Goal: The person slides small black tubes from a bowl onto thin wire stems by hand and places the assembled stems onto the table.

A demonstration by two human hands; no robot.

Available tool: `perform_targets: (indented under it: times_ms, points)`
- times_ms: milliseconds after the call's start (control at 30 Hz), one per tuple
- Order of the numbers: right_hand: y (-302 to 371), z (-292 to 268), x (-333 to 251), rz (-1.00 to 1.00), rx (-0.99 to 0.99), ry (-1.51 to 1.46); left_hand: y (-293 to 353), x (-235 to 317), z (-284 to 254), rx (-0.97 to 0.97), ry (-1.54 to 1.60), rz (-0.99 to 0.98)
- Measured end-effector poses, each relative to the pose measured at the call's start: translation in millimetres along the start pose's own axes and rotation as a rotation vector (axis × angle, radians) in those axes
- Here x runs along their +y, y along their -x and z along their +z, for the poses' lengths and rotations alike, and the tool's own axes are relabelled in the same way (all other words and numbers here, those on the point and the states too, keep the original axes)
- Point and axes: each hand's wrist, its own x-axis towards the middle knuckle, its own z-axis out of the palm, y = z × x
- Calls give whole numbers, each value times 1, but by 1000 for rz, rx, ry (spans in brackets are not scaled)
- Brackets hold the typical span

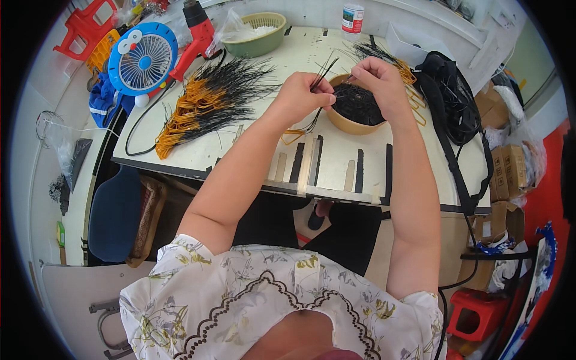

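My left hand [302, 96] pinches a small bundle of thin black strands [324, 69] that stick up and away from it, with a yellow wire loop [295, 133] hanging below the hand. My right hand [379, 78] hovers over a brown bowl [343, 120] full of loose black strands [357, 103], its fingertips pinched on a strand close to the left hand. Both hands meet above the bowl's left rim on the white table [336, 159].
A big pile of finished yellow-and-black pieces [210, 99] lies to the left. A blue round fan [143, 59], red tool [195, 33], green basket [257, 33] and bottle [353, 18] stand at the back. A black bag [453, 99] sits right, boxes [510, 171] beyond.
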Motion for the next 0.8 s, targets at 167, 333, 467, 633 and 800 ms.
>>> perform_targets:
  times_ms: [167,333,467,633,800]
  points:
    - [0,-2,0,-8,-12,13,-3,-3,-1,-4,57,-4]
    - [0,-1,0,12,-26,45,-3,-5,-1,-8,43,0]
    - [2,1,-3,7,-64,92,-2,-3,-1,-5,34,1]
    - [3,5,-1,15,-130,200,-3,-4,0,13,-13,8]
    - [5,8,-2,32,-187,105,-5,-11,-1,41,-2,46]
